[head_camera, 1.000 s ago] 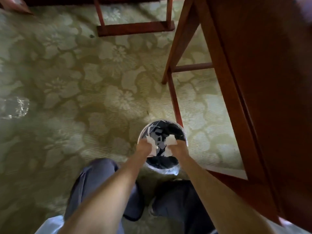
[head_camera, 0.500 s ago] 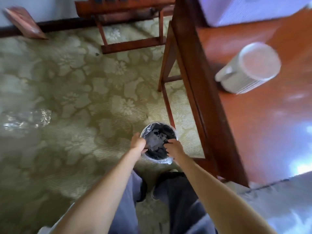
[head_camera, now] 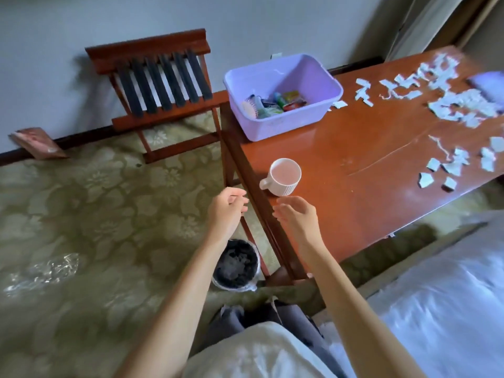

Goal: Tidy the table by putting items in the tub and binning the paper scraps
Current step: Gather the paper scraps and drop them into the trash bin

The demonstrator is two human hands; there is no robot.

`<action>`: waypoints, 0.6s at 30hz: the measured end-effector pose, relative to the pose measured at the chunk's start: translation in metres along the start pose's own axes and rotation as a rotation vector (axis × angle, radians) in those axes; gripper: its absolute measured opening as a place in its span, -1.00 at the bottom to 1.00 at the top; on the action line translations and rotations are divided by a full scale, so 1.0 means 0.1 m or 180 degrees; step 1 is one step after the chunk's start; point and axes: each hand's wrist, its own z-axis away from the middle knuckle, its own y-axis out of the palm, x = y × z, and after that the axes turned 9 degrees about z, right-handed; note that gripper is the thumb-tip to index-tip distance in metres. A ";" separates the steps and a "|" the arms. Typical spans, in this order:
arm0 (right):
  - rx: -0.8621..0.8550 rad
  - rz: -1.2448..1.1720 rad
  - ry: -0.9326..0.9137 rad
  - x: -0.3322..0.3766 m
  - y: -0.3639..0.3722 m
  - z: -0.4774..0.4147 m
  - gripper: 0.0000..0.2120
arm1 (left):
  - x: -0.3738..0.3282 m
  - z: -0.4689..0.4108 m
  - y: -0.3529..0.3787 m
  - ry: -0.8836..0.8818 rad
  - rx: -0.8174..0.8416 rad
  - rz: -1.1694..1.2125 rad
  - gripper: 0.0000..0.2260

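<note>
A lilac plastic tub stands at the far left corner of the red-brown table and holds a hairbrush and several small packets. White paper scraps lie scattered over the table's right part. On the floor by the table leg is a small round bin with a dark liner. A white ribbed mug sits near the table's left edge. My left hand hovers above the floor left of the table edge, fingers loosely curled and empty. Just below the mug my right hand is open and empty.
A folding wooden luggage rack stands against the wall beyond the table. White bedding fills the lower right. A reddish book leans on the wall at the left. Crumpled clear plastic lies on the patterned carpet.
Both hands held white paper scraps over the bin, let them go, and rose to table height. The view lifted from the floor to the tabletop.
</note>
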 end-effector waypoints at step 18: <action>0.0134 0.1119 -0.0165 -0.68 -2.73 -1.91 -0.85 | -0.19 -0.42 3.15 0.0105 0.0314 -0.1205 -0.81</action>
